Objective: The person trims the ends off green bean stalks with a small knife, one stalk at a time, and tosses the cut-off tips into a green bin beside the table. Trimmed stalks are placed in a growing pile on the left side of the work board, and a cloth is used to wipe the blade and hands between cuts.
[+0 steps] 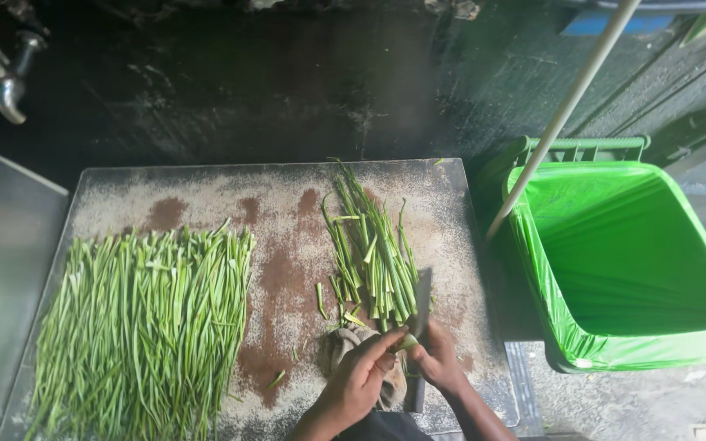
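My right hand (439, 363) grips a knife (422, 304) whose dark blade points away over the board. My left hand (359, 377) pinches a short pale-green stalk piece (407, 342) right against the right hand. Just beyond both hands lies a small bundle of green stalks (371, 249), its cut ends toward me. A large spread pile of the same long green stalks (145, 327) covers the left part of the worn, stained cutting board (288, 212). A crumpled brownish cloth (343, 343) sits under my left hand.
A green bin with a green liner (623, 261) stands open at the board's right. A white pole (561, 114) leans across its rim. A metal tap (2, 77) sticks out at upper left. A dark wall runs behind the board.
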